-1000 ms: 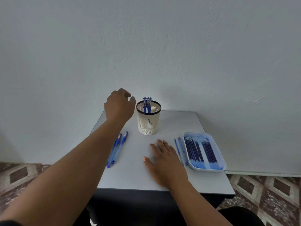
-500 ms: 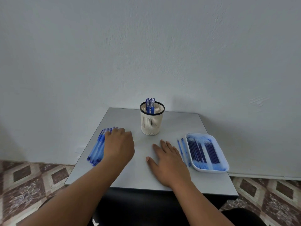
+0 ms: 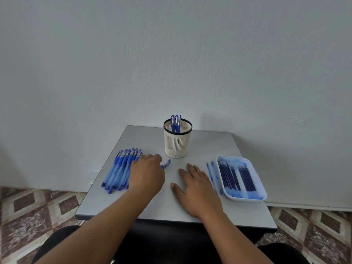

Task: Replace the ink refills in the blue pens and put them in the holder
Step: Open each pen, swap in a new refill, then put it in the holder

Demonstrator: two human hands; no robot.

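my left hand on a pen, my right hand flat on the table

my left fingers curl over one blue pen, whose end pokes out beside the row of blue pens; i cannot tell how firmly i hold it. my right palm lies open, holding nothing. the holder stands behind, pens upright inside; refills fill the white tray.

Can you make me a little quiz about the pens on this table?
1. True or false: the holder has pens in it.
2. The tray of refills lies by which hand? A) left B) right
3. Fill in: the left hand lies over one pen beside the ___ of pens.

Key: 1 true; 2 B, by the right hand; 3 pile.
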